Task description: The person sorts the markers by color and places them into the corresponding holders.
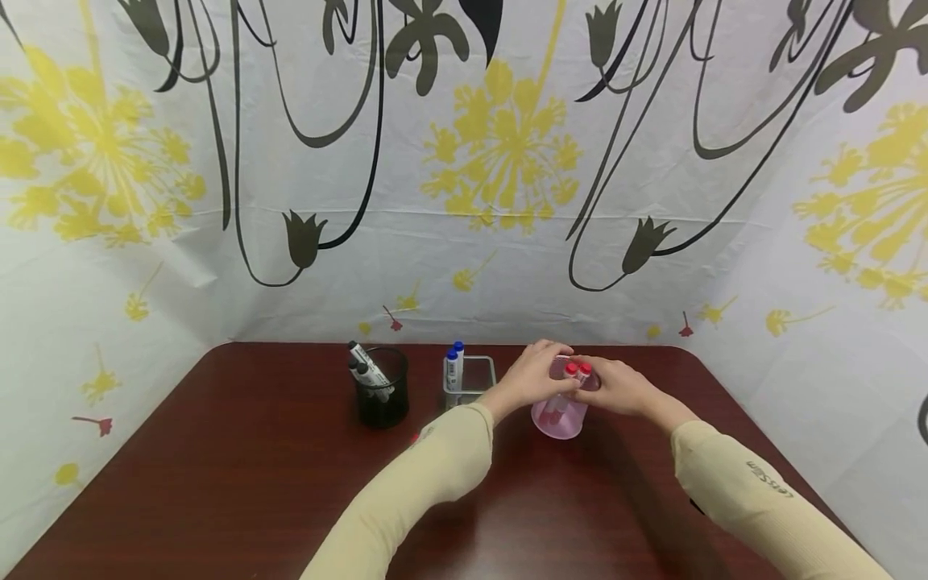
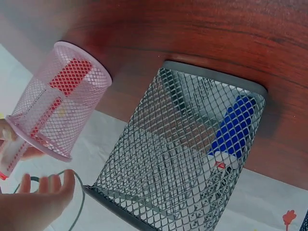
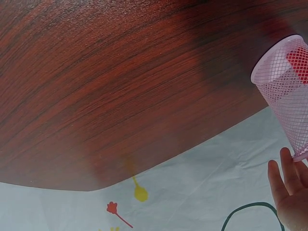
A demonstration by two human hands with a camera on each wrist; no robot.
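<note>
A pink mesh pen cup stands on the table, holding markers with red caps upright. In the head view my left hand is at the cup's mouth from the left, its thumb beside the caps. The left wrist view shows the left fingers loosely bent, apart from the cup; its thumb's hold is hidden. My right hand comes from the right. Digits that look like the right hand's pinch a red marker at the mouth. Other right fingers reach straight toward the rim.
Left of the cup stands a grey mesh holder with two blue-capped markers. Farther left is a black mesh cup with several white markers. A patterned cloth wall rises behind the table.
</note>
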